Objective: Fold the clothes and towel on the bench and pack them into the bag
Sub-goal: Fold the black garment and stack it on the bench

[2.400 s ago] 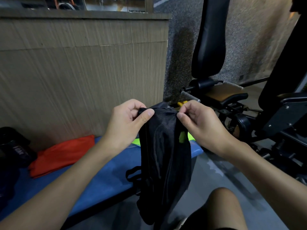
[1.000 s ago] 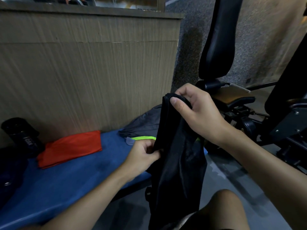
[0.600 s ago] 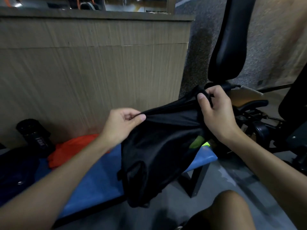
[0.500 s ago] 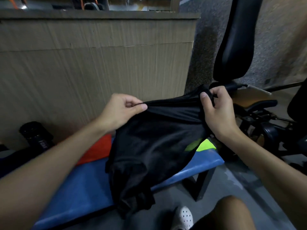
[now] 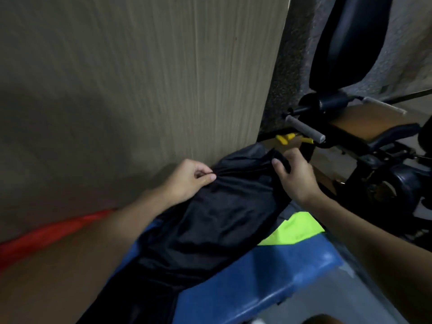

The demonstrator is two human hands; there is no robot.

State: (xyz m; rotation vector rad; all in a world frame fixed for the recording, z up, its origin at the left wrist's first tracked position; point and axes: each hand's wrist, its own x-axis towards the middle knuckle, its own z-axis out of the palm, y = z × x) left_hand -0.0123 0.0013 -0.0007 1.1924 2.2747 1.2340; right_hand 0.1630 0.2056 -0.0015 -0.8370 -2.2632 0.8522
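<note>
Our left grip (image 5: 189,181) and right grip (image 5: 295,177) each pinch the far edge of a black garment (image 5: 217,220). It lies on the blue tabletop (image 5: 268,279), long axis running far-right to near-left.

A wood-grain panel wall (image 5: 140,78) fills the left. Right of it stands a gym machine (image 5: 364,123) with a black back pad (image 5: 346,38).

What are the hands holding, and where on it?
A black fabric garment, by its far edge: left hand pinches one corner, right hand grips the other.

Left hand (image 5: 189,181) and right hand (image 5: 295,177) forward, fingers pinched.
</note>
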